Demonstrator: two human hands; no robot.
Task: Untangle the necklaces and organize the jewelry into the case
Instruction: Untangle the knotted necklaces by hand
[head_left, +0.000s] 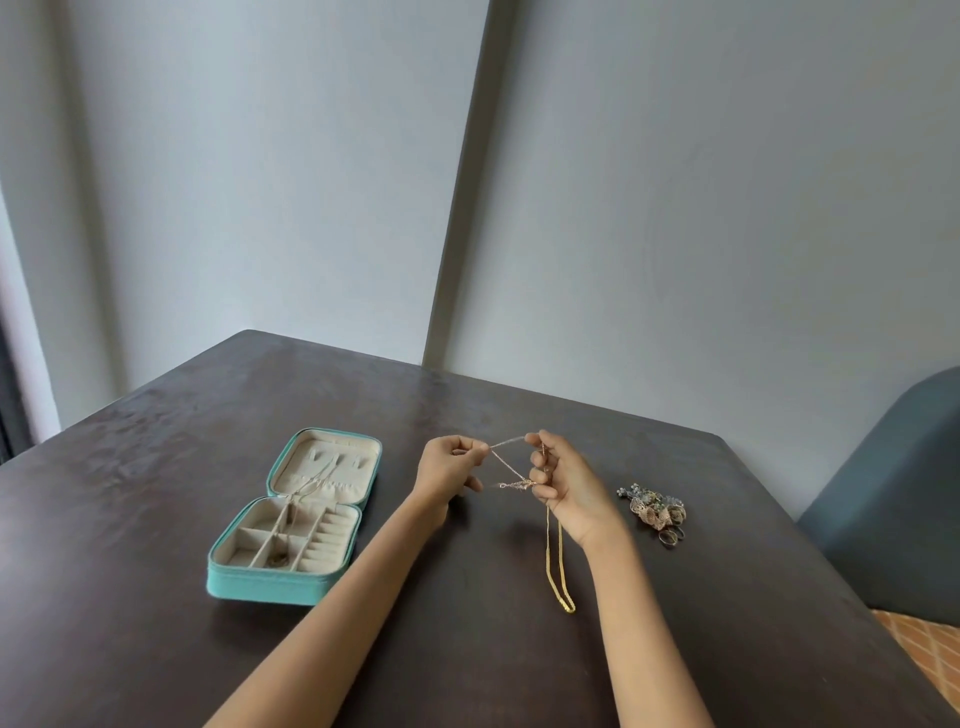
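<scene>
A teal jewelry case (260, 587) lies open on the dark table, cream-lined, with a silver necklace draped from its lid into the tray and a small piece in a front compartment. Above the table to its right, my left hand (449, 470) pinches a thin rose-gold chain (506, 465). My right hand (563, 480) grips the other end of that chain, which crosses between the two hands. A yellow gold chain (560, 566) hangs in a long loop from my right hand down to the tabletop.
A small heap of earrings and rings (655, 512) lies on the table (156, 467) right of my right hand. A grey-blue chair back (893, 504) stands past the table's right edge. Pale walls rise behind the table.
</scene>
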